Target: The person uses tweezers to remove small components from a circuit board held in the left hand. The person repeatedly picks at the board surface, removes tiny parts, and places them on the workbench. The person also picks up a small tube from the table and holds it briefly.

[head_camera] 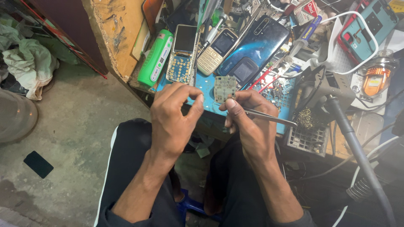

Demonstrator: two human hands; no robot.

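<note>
Cluttered repair bench [118, 50], blue mat [210, 103] at near edge. Right hand [248, 122] pinches small grey keypad membrane [225, 88] between thumb and fingers, lifted above mat's near edge for close view; metal tweezers [269, 117] tucked in same grip, point apparently toward palm, hard to confirm. Left hand [174, 117] half curled, thumb and forefinger nearly meeting, holding nothing visible. Four phones behind: opened handset with bare keypad board [182, 54], gold keypad phone [216, 52], dark smartphone [256, 40], small black phone [243, 71]. One green battery cell [155, 56] at left edge.

Ahead: phones [212, 50] and green cylinder [155, 57] crowded the blue mat [210, 101] | Right: hose [353, 138] and grid stand [308, 139] blocked | Left: bare floor [80, 126] lay open
</note>
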